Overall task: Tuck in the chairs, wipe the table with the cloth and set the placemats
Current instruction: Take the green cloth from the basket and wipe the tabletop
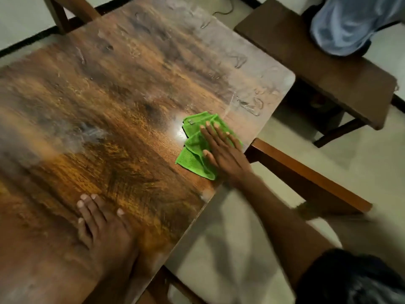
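Head view. The desk [122,102] is dark brown wood with a rounded far-right corner; its surface shows wet streaks and smears, heaviest toward the far right edge. A bright glare spot lies just left of the cloth.

The cloth [192,148] is green, crumpled and folded, lying flat on the desk near its right edge. The right hand [221,150] presses down on the cloth with palm flat; its fingers [210,137] are straight and slightly spread, not curled round the fabric. The forearm crosses the desk edge from the lower right. A dark sleeve [350,279] shows at the lower right corner.

The left hand [103,224] rests palm down on the bare wood at the near side, well apart from the cloth. Its fingers [87,205] are extended and close together, holding nothing.

A bench [306,62] stands beside the far right of the desk, on a pale floor [230,238]. A light blue fabric item [350,25] lies on the bench's far end; what it is cannot be told. A wooden rail [306,174] runs beside the desk's right edge, below the right hand; whether it belongs to a chair cannot be told. The frame is motion-blurred in parts.
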Available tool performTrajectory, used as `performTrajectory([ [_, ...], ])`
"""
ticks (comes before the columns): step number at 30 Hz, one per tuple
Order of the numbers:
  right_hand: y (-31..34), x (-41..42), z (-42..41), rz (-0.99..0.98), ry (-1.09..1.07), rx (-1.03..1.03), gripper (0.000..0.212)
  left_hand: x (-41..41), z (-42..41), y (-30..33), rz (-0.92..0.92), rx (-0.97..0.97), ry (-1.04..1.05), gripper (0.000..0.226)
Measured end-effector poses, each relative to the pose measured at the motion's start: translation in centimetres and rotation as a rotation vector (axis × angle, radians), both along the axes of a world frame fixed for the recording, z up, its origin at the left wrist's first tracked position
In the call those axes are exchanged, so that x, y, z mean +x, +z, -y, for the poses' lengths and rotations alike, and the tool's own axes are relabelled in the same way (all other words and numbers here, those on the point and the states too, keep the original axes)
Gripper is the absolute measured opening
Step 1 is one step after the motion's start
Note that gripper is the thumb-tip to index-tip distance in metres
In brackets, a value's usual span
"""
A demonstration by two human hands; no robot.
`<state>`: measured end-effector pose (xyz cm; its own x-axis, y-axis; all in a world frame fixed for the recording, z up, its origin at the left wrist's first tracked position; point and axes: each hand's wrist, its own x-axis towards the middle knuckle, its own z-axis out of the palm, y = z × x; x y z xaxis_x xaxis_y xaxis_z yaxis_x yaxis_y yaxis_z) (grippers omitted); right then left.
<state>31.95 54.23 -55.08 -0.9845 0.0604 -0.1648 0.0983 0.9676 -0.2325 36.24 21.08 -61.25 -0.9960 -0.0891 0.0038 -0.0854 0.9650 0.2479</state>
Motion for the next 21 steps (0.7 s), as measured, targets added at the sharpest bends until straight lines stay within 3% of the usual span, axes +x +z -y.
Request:
performTrajectory([
  [3, 3.7, 8.8, 5.4, 0.04, -0.155, -0.116, 0.065, 0.4, 0.5, 2.7, 0.122, -0.011, -0.062, 0.065],
  [6, 7.8, 16.8, 8.5, 0.117, -0.318, -0.172, 0.063, -0.4, 1.4, 8.1, 0.356, -0.009, -0.155, 0.069],
  [10, 14.1, 23.4, 9.3, 0.108, -0.486, -0.206, 0.061, 1.0, -0.6, 16.1, 0.405, -0.038, -0.394, 0.073],
  [15, 21.3, 30.8, 8.4, 0.006, -0.644, -0.147, 0.06, 7.4, -6.1, 23.1, 0.368, -0.106, -0.831, 0.071],
  [21, 26.3, 38.6, 6.4, -0.123, -0.845, -0.03, 0.061, 13.9, -12.4, 27.5, 0.138, -0.178, -1.181, 0.074],
])
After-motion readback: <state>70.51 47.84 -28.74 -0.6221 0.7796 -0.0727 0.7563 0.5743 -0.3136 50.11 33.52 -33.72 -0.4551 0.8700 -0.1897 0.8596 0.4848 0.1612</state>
